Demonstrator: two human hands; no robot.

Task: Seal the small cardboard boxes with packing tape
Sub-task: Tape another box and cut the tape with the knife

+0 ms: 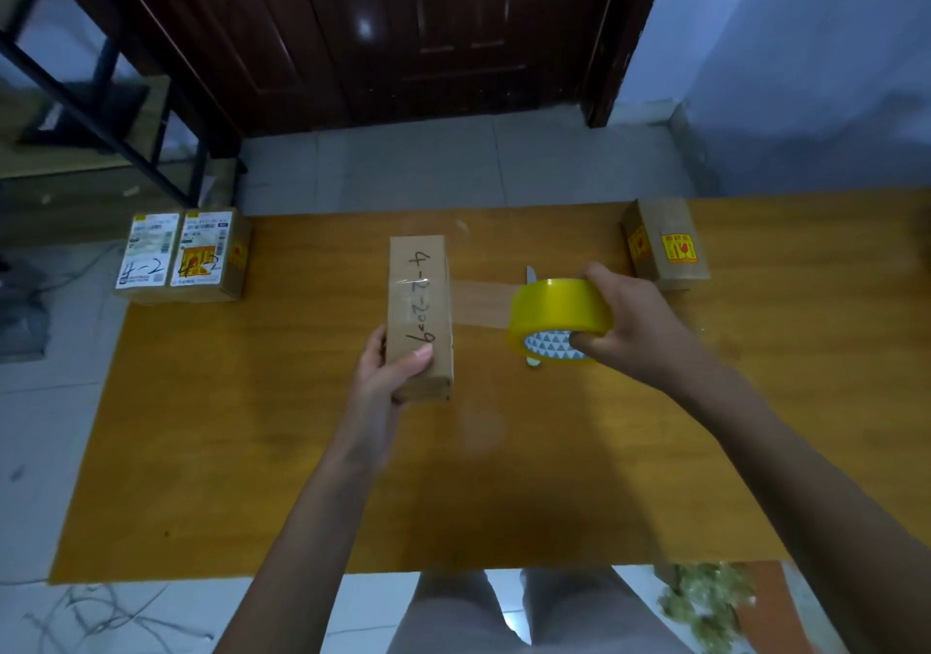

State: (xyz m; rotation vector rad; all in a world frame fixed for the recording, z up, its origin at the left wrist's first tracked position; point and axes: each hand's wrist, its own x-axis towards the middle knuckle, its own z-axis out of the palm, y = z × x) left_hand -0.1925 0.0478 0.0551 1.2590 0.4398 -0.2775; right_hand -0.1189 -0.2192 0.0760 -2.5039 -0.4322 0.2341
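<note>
The left hand (390, 369) grips the near end of a long cardboard box (419, 313) at mid-table, thumb pressed on its handwritten top. The right hand (627, 323) clasps a yellow tape roll (556, 313), fingers hooked into its core, with a clear strip (478, 303) stretched from roll to box. Labelled boxes (184, 255) sit at the orange table's (302, 477) far-left corner, another box (665, 245) far right.

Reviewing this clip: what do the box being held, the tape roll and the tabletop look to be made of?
Box: plain brown cardboard, matte, with pen writing on it.
Tape roll: glossy yellowish plastic film; the pulled strip looks see-through. Its core seems printed card.
Tabletop: orange-brown, faint grain lines, probably wood or wood-look laminate.
</note>
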